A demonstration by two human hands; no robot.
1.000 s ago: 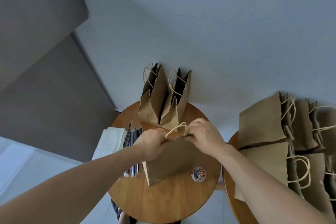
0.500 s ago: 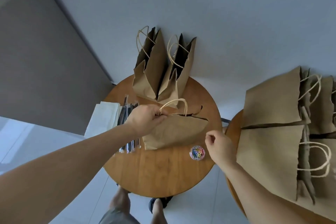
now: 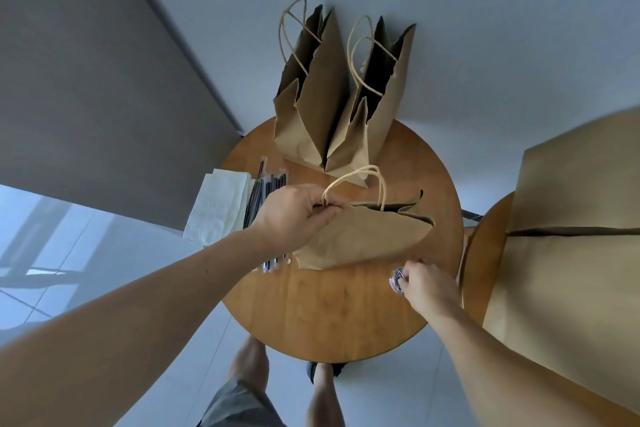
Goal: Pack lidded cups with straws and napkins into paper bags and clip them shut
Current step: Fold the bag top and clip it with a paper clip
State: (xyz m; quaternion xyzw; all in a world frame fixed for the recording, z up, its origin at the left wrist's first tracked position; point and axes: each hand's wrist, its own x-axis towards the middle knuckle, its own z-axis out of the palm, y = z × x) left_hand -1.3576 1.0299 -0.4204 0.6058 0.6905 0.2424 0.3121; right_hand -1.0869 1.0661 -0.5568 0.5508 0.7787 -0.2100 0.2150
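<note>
A brown paper bag (image 3: pixel 360 239) stands on the round wooden table (image 3: pixel 332 315). My left hand (image 3: pixel 294 215) pinches its top edge together at the left end, by the twine handle. The bag's right end still gapes a little. My right hand (image 3: pixel 426 284) is at the small clear tub of coloured clips (image 3: pixel 396 279), fingertips curled into it; whether a clip is between them is hidden. No cup is visible.
Two more paper bags (image 3: pixel 332 107) stand open at the table's far edge. White napkins (image 3: pixel 218 208) and wrapped dark straws (image 3: pixel 263 191) lie at the left edge. Large brown bags (image 3: pixel 571 204) fill a second table on the right. My legs show below.
My right hand let go of the bag's top and dropped to the clip tub at the right front. The left hand kept its pinch on the bag.
</note>
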